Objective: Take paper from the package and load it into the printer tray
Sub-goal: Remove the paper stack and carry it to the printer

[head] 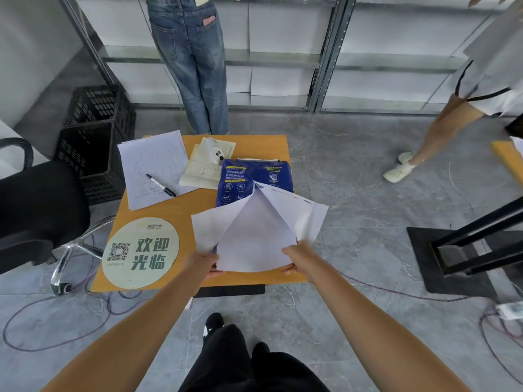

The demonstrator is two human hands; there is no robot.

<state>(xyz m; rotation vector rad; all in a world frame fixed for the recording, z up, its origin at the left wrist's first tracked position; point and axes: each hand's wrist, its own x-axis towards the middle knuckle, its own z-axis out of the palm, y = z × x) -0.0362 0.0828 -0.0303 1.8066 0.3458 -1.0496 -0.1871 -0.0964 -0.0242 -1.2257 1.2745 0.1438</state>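
Paper (254, 239) fanned out above the near right part of an orange table (181, 210), gripped at its near edge from both sides.

Far left: black office chair (36, 205), cut off by the frame edge. Behind it, stacked black crates (96, 142), contents not visible. On the table's left half, a printed form (154, 165) with a black marker (160, 185) lying on it, text too small to read. Nearer, a round sign (140, 251) with a QR code and green characters.

Left hand (205, 263) clamped on the sheets' near left corner, thumb on top, fingers hidden underneath. Centre back: a small white bear figure (215, 154) on yellowish papers. Just right of it, the blue package (254, 179), near end hidden behind the raised sheets, so opening impossible to make out. Right hand (297, 257) pinching the sheets' near right corner, fingertips mostly covered by paper.

Beyond the table, legs in jeans (195, 66), upper body cut off. Right, a bare leg with a pale shoe (399, 171), body mostly out of frame. Far right, a black metal stand (464, 250), partly cropped. No printer tray identifiable anywhere.
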